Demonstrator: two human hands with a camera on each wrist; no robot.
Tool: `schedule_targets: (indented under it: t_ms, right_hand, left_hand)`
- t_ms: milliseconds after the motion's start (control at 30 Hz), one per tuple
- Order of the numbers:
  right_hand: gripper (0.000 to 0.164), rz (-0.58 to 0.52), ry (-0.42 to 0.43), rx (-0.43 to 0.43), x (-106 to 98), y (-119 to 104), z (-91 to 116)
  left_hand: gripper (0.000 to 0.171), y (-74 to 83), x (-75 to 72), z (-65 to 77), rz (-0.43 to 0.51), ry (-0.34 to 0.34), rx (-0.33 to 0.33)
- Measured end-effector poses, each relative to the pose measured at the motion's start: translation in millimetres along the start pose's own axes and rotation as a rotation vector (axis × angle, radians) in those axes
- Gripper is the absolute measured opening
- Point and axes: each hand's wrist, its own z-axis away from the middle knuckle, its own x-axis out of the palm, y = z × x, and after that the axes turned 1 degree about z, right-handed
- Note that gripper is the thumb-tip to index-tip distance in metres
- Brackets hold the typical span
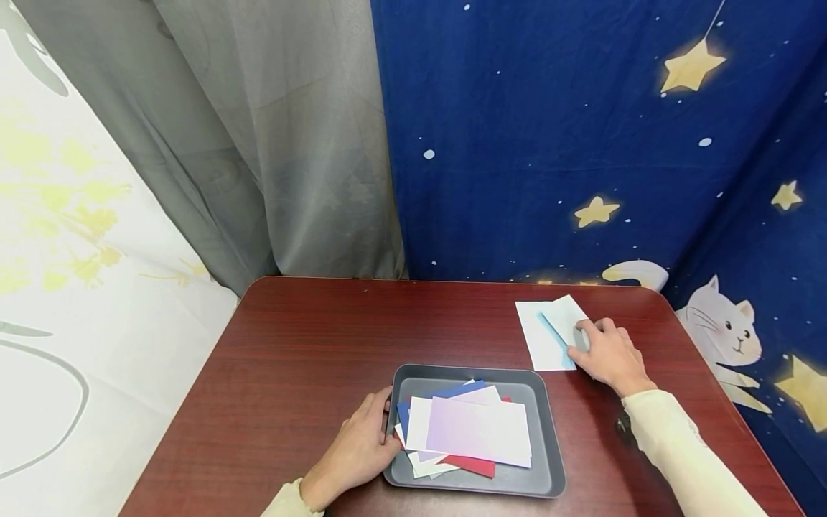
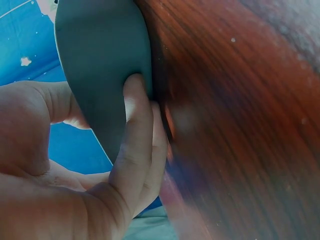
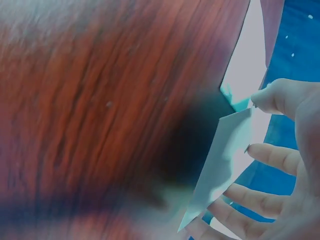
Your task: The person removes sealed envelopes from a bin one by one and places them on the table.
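Note:
My left hand (image 1: 358,441) grips the left side of a dark grey tray (image 1: 554,452), thumb near the rim and fingers along the outer wall in the left wrist view. Several paper cards (image 1: 481,431) lie in a loose pile in the tray, a white-to-lilac one on top, with blue and red ones below. At the table's right, my right hand (image 1: 607,353) pinches a pale card (image 3: 225,150) at its edge with thumb and fingertips. That card is tilted and overlaps a white and light-blue card (image 1: 539,341) lying on the table.
The brown wooden table (image 1: 310,337) has a back edge running along a grey curtain (image 1: 316,143) and a blue star-patterned curtain (image 1: 491,143). A white patterned cloth (image 1: 97,323) hangs at the left. The tray stands near the front of the table.

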Motion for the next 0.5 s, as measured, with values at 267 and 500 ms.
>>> schedule_targets:
  t_ms: [267,500]
  right_hand:
    - [0.063,0.016,-0.026,0.076,4.4,11.4,-3.8]
    - [0.062,0.017,-0.004,0.111,5.6,14.2,-5.7]
  left_hand:
    - [0.072,0.7,-0.7,0.1,0.006,-0.006,-0.008]
    - [0.072,0.8,-1.0,0.2,0.011,-0.013,-0.011]
